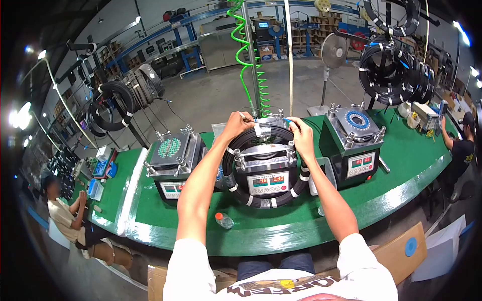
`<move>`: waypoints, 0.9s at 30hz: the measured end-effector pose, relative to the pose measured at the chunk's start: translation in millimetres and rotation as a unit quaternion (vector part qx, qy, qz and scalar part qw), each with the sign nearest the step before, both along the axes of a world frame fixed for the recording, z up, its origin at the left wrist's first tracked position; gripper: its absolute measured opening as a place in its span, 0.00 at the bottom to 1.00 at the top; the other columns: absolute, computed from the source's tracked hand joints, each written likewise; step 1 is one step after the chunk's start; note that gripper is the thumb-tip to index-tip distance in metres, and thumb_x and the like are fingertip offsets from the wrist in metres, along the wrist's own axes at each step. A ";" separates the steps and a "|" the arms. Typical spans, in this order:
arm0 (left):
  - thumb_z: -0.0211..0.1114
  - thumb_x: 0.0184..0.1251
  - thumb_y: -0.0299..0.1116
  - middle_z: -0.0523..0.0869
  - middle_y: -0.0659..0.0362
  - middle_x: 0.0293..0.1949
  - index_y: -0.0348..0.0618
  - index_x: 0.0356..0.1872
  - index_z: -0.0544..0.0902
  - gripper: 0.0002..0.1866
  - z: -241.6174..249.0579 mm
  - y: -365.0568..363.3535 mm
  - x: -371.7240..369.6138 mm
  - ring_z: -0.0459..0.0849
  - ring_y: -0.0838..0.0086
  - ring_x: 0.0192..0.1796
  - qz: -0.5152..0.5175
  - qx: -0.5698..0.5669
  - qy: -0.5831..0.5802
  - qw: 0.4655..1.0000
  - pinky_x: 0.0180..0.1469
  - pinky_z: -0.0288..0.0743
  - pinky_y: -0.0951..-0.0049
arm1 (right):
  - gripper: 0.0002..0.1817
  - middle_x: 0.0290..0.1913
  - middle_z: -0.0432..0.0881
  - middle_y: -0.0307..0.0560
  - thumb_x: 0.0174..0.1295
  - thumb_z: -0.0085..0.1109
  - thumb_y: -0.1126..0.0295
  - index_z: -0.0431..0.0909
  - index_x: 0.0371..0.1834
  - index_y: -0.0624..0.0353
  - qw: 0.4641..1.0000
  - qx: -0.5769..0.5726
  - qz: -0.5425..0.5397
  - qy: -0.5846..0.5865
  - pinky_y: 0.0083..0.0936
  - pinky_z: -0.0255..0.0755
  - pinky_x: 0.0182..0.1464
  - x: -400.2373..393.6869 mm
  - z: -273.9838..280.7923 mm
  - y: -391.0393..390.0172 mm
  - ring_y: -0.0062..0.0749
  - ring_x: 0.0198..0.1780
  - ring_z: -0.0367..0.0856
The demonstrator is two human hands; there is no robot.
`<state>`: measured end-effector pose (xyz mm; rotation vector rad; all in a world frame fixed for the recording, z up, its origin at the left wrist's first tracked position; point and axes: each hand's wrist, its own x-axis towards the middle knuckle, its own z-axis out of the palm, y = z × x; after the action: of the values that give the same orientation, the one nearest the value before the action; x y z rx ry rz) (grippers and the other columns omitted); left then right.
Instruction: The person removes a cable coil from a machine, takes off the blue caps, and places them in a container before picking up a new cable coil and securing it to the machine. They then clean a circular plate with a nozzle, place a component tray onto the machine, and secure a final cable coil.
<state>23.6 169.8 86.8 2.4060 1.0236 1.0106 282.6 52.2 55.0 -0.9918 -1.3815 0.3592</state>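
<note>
A large coil of black cable (228,168), bound with white ties, stands around the front of the middle machine (268,185). Above the coil's top, my left hand (237,125) is closed in a pinch on a thin dark cable end. My right hand (302,136) pinches a blue-tipped cable end (287,121) at the upper right of the coil. Between the hands, a white label (262,130) wraps the top of the coil. The fingers partly hide what each hand grips. Red digits glow on the machine's panel.
Similar machines stand left (175,155) and right (351,140) on the green table (271,236). A small bottle with an orange cap (224,220) is near the front edge. Green coiled hoses (243,55) hang behind. Other people sit at left (65,210) and right (462,150).
</note>
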 end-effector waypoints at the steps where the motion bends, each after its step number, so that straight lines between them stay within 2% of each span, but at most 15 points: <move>1: 0.79 0.56 0.30 0.91 0.50 0.36 0.32 0.37 0.90 0.12 0.6 -2.0 0.6 0.91 0.62 0.38 -0.002 0.017 -0.005 1.000 0.44 0.82 0.66 | 0.12 0.30 0.81 0.41 0.75 0.55 0.70 0.82 0.54 0.65 1.000 0.005 -0.005 0.000 0.25 0.72 0.38 -0.7 -0.9 0.3 0.22 0.33 0.76; 4: 0.78 0.57 0.30 0.91 0.50 0.37 0.31 0.37 0.89 0.12 2.8 -4.2 1.9 0.90 0.62 0.38 -0.027 0.030 -0.009 0.999 0.43 0.82 0.65 | 0.10 0.30 0.81 0.46 0.75 0.53 0.72 0.80 0.50 0.67 1.000 0.013 -0.010 -0.004 0.27 0.72 0.38 2.5 -0.5 1.4 0.26 0.33 0.78; 8: 0.77 0.57 0.28 0.91 0.50 0.36 0.30 0.38 0.89 0.11 3.2 -7.5 2.6 0.90 0.63 0.37 -0.039 0.038 -0.022 0.998 0.41 0.81 0.65 | 0.09 0.37 0.86 0.55 0.72 0.52 0.77 0.80 0.49 0.68 1.000 -0.004 -0.014 -0.010 0.33 0.77 0.44 2.2 2.8 -1.8 0.40 0.37 0.85; 10: 0.78 0.56 0.27 0.90 0.50 0.34 0.31 0.38 0.89 0.12 4.6 -10.3 4.0 0.90 0.62 0.35 -0.042 0.038 -0.039 0.998 0.39 0.81 0.65 | 0.09 0.38 0.86 0.56 0.72 0.52 0.77 0.80 0.49 0.68 1.000 0.004 -0.014 -0.012 0.33 0.77 0.44 2.5 3.7 -1.2 0.40 0.38 0.85; 13: 0.77 0.59 0.28 0.90 0.50 0.32 0.30 0.38 0.89 0.11 8.8 -14.6 5.2 0.89 0.66 0.32 -0.049 0.081 -0.028 0.995 0.37 0.80 0.66 | 0.09 0.39 0.87 0.57 0.72 0.53 0.77 0.80 0.49 0.68 1.000 0.001 -0.009 -0.005 0.34 0.77 0.44 2.9 3.0 -2.1 0.43 0.39 0.86; 16: 0.75 0.66 0.30 0.91 0.54 0.32 0.29 0.35 0.90 0.10 16.0 -24.7 15.2 0.88 0.76 0.30 -0.026 -0.043 -0.179 0.982 0.35 0.81 0.73 | 0.09 0.38 0.87 0.57 0.72 0.53 0.76 0.80 0.49 0.68 1.000 -0.019 -0.005 0.000 0.34 0.77 0.44 4.9 4.0 -3.3 0.44 0.39 0.87; 18: 0.75 0.68 0.32 0.91 0.55 0.30 0.31 0.37 0.90 0.11 19.5 -15.6 15.8 0.88 0.78 0.29 -0.017 0.027 -0.137 0.990 0.34 0.81 0.75 | 0.09 0.38 0.87 0.56 0.73 0.54 0.75 0.80 0.49 0.68 0.999 -0.039 -0.002 0.006 0.34 0.77 0.44 3.6 4.8 -3.1 0.43 0.39 0.87; 19: 0.74 0.69 0.32 0.91 0.56 0.28 0.31 0.38 0.91 0.11 15.1 -19.8 14.4 0.87 0.79 0.28 -0.010 0.052 -0.116 0.992 0.33 0.81 0.76 | 0.09 0.37 0.87 0.56 0.73 0.54 0.74 0.80 0.49 0.68 1.000 0.004 -0.015 0.000 0.34 0.77 0.44 2.5 3.8 -2.6 0.41 0.38 0.86; 20: 0.73 0.70 0.33 0.90 0.57 0.27 0.32 0.39 0.90 0.11 10.5 -23.9 14.1 0.87 0.80 0.29 0.003 -0.055 -0.163 0.985 0.33 0.80 0.76 | 0.09 0.37 0.87 0.56 0.73 0.54 0.74 0.81 0.49 0.67 1.000 -0.002 -0.012 0.004 0.34 0.77 0.44 1.9 1.9 -3.4 0.41 0.38 0.87; 21: 0.71 0.72 0.34 0.90 0.58 0.27 0.32 0.42 0.88 0.12 13.4 -26.5 12.7 0.87 0.81 0.30 0.028 -0.043 -0.133 0.990 0.32 0.79 0.76 | 0.10 0.37 0.87 0.56 0.73 0.55 0.74 0.81 0.50 0.67 1.000 -0.004 -0.010 0.006 0.34 0.78 0.44 2.6 3.4 -2.8 0.41 0.38 0.87; 23: 0.69 0.74 0.34 0.89 0.59 0.27 0.32 0.43 0.85 0.12 14.2 -31.2 12.0 0.86 0.81 0.29 0.052 -0.034 -0.178 0.982 0.31 0.77 0.77 | 0.10 0.38 0.88 0.56 0.72 0.55 0.74 0.81 0.50 0.67 1.000 -0.028 -0.011 0.004 0.33 0.78 0.45 3.5 4.2 -4.3 0.41 0.39 0.88; 27: 0.65 0.77 0.35 0.87 0.54 0.27 0.32 0.44 0.81 0.12 10.7 -45.4 -14.7 0.86 0.75 0.29 0.057 0.011 -0.084 0.995 0.32 0.76 0.72 | 0.10 0.38 0.89 0.59 0.73 0.55 0.72 0.82 0.50 0.66 1.000 0.001 0.001 0.001 0.35 0.79 0.43 3.9 -0.9 -0.8 0.45 0.38 0.89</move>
<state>8.9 124.4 97.4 2.2546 1.1042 1.2468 286.4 51.4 54.1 -0.9882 -1.3809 0.3597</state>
